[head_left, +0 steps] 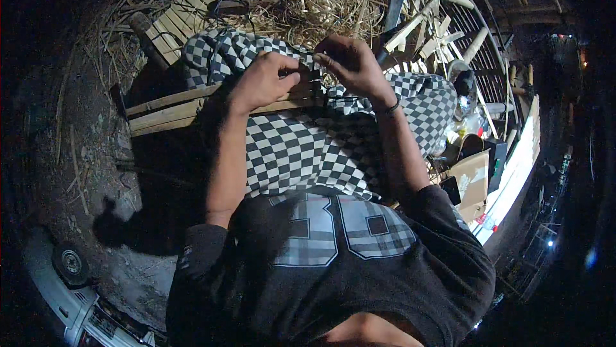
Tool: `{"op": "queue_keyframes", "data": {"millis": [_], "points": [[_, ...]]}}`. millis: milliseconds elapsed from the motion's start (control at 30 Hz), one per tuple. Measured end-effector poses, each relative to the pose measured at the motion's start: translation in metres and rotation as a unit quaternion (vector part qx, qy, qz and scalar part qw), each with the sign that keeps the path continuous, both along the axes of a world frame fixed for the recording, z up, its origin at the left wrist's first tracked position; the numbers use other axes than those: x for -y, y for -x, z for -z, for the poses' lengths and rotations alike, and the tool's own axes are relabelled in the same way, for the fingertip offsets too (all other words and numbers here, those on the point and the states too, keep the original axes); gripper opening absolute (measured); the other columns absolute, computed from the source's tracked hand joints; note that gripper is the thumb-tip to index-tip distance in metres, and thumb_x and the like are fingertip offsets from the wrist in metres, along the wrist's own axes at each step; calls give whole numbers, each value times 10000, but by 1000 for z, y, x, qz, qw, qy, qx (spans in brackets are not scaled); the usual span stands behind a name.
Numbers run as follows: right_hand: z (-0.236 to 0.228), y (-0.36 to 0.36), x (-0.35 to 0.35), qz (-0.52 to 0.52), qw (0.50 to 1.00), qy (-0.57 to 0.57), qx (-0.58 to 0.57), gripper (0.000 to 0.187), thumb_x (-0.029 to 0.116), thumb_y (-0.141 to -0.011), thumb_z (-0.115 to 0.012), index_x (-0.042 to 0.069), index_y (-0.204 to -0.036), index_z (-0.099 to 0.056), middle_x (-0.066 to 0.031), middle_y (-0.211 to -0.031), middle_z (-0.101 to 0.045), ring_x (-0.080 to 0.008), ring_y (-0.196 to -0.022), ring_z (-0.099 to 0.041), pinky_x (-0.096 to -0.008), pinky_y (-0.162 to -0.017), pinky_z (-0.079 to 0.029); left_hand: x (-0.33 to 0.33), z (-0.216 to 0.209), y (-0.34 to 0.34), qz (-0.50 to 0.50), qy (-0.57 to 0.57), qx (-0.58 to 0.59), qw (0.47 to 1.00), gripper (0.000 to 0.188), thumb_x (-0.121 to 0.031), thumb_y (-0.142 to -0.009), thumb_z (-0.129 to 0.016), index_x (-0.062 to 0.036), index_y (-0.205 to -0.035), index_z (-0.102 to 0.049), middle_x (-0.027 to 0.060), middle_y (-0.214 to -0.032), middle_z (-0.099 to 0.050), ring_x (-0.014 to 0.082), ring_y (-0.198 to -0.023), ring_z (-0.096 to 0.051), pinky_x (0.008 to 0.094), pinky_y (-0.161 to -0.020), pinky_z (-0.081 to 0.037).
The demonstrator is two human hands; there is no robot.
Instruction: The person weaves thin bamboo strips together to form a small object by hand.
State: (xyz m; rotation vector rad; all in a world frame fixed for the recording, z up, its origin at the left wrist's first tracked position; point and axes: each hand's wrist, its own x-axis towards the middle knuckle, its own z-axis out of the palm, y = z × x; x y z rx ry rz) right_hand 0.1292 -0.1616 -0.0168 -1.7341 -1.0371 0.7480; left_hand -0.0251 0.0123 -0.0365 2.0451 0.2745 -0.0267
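Observation:
Both my hands are raised over my lap, close together, fingers bent. My left hand point(265, 82) is closed in a pinch, thumb against the fingers, just above split bamboo strips point(168, 116). My right hand point(357, 70), a dark band at its wrist, pinches too, a little farther away. Between the fingertips runs a thin dark piece, too small and shadowed to name. The bamboo strips lie across my legs, their left ends sticking out past the checkered trousers point(285, 148). Around the strips, under my hands, the dark parts cannot be made out.
Bamboo shavings point(314, 4) are heaped beyond my legs, beside a slatted bamboo panel point(186, 10). A flat grey blade point(396, 4) stands among split pieces. On the right are a curved bamboo lattice point(484, 42) and a cardboard box point(470, 183). A vehicle point(61, 296) shows at lower left.

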Motion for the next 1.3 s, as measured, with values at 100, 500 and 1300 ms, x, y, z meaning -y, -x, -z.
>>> {"op": "queue_keyframes", "data": {"millis": [100, 500, 1300], "points": [[-4, 1, -3, -16, 1000, 10, 8, 191, 145, -971, -677, -34, -1036, -656, -35, -887, -675, -61, -822, -568, -246, -726, -481, 1, 5, 3, -23, -30, 29, 999, 276, -164, -799, -758, 33, -990, -724, 232, -958, -721, 367, -939, -698, 408, -873, -533], [-5, 0, 1, -12, 999, 33, -8, 202, 138, -964, -687, -42, -1048, -653, -48, -933, -706, -73, -880, -619, -248, -796, -518, 4, -10, -4, 18, 10, -30, 999, 259, -134, -824, -691, 40, -1015, -693, 224, -943, -714, 364, -902, -699, 399, -825, -539], [14, -7, 2, -62, 998, 15, -17, 206, 15, -917, -690, -46, -1106, -635, -85, -1012, -719, -117, -972, -669, -269, -877, -535, 2, -10, 1, 48, 21, 59, 997, 278, -256, -942, -678, 13, -1003, -717, 193, -867, -712, 285, -782, -700, 375, -742, -516]]}}
